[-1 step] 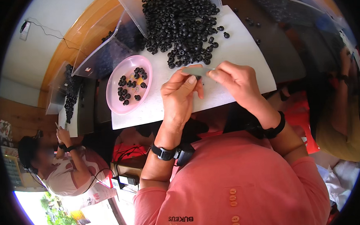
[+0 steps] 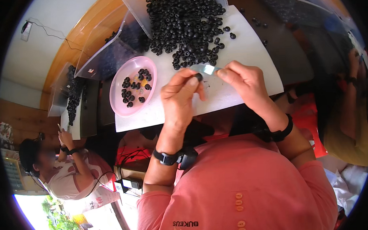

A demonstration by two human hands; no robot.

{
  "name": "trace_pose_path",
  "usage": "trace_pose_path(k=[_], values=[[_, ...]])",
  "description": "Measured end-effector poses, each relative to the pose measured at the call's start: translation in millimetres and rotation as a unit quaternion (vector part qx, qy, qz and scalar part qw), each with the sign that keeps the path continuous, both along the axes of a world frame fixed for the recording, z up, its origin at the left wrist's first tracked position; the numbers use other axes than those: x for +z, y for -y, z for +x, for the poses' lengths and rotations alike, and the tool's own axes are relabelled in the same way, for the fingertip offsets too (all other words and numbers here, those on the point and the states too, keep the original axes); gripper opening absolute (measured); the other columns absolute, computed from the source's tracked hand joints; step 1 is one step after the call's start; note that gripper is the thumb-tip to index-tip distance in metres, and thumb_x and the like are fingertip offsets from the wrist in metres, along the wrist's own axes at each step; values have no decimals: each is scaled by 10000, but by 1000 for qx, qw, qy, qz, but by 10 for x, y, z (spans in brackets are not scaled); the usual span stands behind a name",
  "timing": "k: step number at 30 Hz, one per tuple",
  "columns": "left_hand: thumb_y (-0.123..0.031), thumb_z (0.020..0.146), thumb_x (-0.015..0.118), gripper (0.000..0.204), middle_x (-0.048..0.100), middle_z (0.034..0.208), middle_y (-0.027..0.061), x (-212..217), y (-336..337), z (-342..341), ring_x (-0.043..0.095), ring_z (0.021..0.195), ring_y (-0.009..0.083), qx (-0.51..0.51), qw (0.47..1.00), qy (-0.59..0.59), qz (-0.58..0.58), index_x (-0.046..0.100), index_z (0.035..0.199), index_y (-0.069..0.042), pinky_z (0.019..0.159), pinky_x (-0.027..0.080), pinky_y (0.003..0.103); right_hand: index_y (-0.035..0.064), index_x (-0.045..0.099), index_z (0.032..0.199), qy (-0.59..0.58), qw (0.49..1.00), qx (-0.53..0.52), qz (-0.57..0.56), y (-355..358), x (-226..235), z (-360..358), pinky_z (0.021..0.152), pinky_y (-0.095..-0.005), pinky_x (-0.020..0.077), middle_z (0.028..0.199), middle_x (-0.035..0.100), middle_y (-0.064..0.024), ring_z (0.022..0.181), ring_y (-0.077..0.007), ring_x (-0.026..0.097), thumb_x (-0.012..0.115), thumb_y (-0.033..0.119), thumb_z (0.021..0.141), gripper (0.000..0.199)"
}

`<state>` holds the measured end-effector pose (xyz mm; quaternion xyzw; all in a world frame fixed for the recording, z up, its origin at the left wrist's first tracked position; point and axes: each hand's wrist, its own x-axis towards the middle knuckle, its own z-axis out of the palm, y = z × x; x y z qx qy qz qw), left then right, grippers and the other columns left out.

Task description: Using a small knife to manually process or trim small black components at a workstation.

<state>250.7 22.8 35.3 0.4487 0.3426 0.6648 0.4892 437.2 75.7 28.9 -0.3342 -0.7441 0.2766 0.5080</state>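
Note:
My left hand [image 2: 179, 97] pinches a small round black part [image 2: 198, 76] between thumb and fingers, over the near part of a white board [image 2: 246, 52]. In my right hand [image 2: 247, 81], thumb and fingers grip one end of a thin flat blade [image 2: 207, 69]. The blade reaches across to the black part, its face glinting; whether its edge touches the part I cannot tell. Just beyond my hands lies a heap of similar black parts [image 2: 185, 29], knobby and some with a hole. A pink oval dish [image 2: 115, 91] on the left holds several more.
The heap spills from a clear plastic bin [image 2: 135, 15]. Another clear bin [image 2: 95, 63] stands to its left. Small dark crumbs dot the board near my hands. A person [image 2: 74, 171] works at the left; another person [image 2: 346, 121] sits at the right.
My left hand has shifted slightly left and turned, so the black part shows more clearly. The blade has tilted and now catches the light.

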Motion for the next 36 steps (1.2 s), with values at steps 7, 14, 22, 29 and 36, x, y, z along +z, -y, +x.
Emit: trace_pose_path(k=[7,14,22,29,36], values=[[45,864,675,217,648,999,51,562,181,-885,600,794,142,283,866,-404,78,728,1069,0,659,496,250,-1,631,754,-106,991,48,-64,0,-18,90,473,-255,275,570,419,36,534,-47,331,670,215,986,319],[40,757,727,222,632,972,115,266,-33,-575,586,881,305,247,772,-577,103,719,968,-29,772,494,403,-12,691,817,-141,981,60,-116,5,28,140,493,-246,275,587,442,52,560,-38,339,670,230,989,297],[-78,760,748,229,592,959,142,104,-542,-360,604,963,342,217,670,-705,89,698,969,2,769,526,438,-10,676,795,-153,980,67,-110,33,37,135,496,-240,280,596,453,45,569,-38,350,682,246,982,317],[27,740,690,212,594,953,130,119,-441,-435,614,955,334,126,776,-615,67,700,951,1,786,521,417,-7,655,779,-165,980,66,-94,1,-33,138,484,-244,284,589,453,38,559,-39,353,681,234,983,316],[114,732,623,286,619,1016,128,149,-298,-353,626,969,325,105,786,-595,132,694,982,-3,806,528,390,-3,640,766,-142,985,54,-85,12,1,121,473,-248,274,582,449,38,543,-38,342,677,230,985,322]])
